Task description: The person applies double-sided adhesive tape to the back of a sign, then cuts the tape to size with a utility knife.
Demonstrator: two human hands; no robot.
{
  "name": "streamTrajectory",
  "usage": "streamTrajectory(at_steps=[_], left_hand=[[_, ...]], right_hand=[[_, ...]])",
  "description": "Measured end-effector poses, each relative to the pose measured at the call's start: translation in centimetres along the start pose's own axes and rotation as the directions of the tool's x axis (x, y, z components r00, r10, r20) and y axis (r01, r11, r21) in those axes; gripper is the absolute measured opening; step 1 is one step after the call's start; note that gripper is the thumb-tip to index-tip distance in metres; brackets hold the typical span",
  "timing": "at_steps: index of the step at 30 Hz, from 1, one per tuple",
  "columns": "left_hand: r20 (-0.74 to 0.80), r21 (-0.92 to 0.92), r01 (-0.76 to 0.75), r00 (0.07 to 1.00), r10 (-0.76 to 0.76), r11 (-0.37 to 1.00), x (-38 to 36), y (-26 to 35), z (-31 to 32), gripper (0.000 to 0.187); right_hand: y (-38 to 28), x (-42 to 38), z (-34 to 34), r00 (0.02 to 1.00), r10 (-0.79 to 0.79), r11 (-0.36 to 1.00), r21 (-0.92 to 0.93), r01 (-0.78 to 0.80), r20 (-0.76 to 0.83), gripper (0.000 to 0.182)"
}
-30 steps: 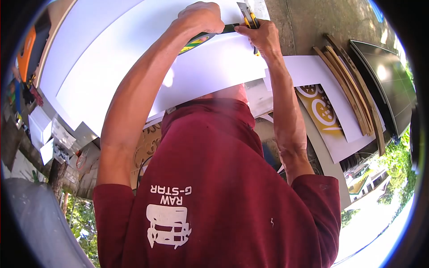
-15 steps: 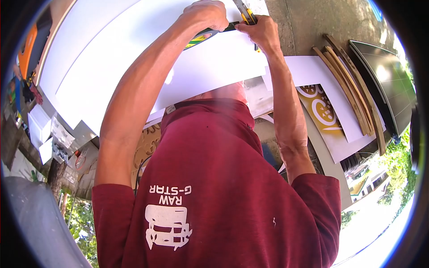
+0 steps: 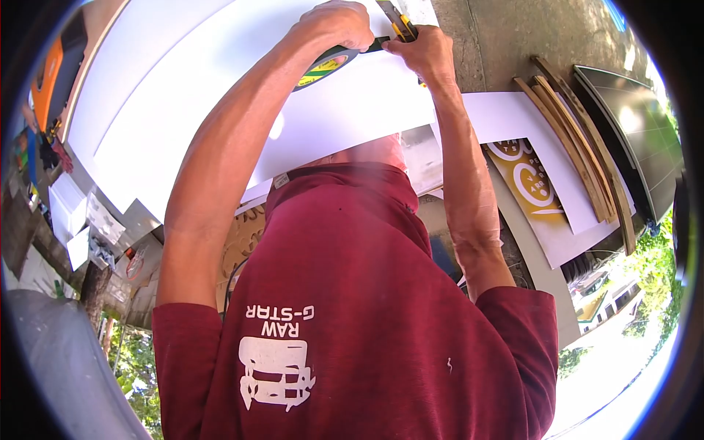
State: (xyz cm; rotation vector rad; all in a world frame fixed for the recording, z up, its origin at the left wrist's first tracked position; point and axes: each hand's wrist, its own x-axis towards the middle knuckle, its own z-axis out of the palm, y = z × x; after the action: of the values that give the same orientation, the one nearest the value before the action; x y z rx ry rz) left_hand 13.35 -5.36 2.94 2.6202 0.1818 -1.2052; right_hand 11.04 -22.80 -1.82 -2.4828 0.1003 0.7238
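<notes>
My left hand (image 3: pixel 343 26) is closed at the top of the view, over a roll of black tape (image 3: pixel 327 67) with a yellow and green label. A short black strip (image 3: pixel 377 45) runs from the roll side across to my right hand (image 3: pixel 427 53). The thumb and fingers of that right hand pinch the strip's end. A yellow and black utility knife (image 3: pixel 402 26) is also held in my right hand, its metal end pointing up and left. Beneath both hands lies a large white sheet (image 3: pixel 345 110). My left fingers are partly hidden.
To the right, several wooden strips (image 3: pixel 576 139) lie on another white sheet (image 3: pixel 506 110), near a gold-and-white lettered panel (image 3: pixel 539 187). A dark panel (image 3: pixel 634 125) leans at far right. White pieces (image 3: pixel 70 213) and an orange object (image 3: pixel 49 81) are at left.
The tape roll has shifted slightly down and turned, so more of its label shows. The utility knife in my right hand has moved a little left. Both hands stay nearly in place.
</notes>
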Motion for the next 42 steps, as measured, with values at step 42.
streamTrajectory(at_steps=[42], left_hand=[[0.104, 0.036, -0.098, 0.99, 0.093, 0.995, 0.9, -1.1, 0.8, 0.04]], right_hand=[[-0.6, -8.3, 2.0, 0.987, -0.157, 0.969, -0.188, 0.159, 0.025, 0.03]])
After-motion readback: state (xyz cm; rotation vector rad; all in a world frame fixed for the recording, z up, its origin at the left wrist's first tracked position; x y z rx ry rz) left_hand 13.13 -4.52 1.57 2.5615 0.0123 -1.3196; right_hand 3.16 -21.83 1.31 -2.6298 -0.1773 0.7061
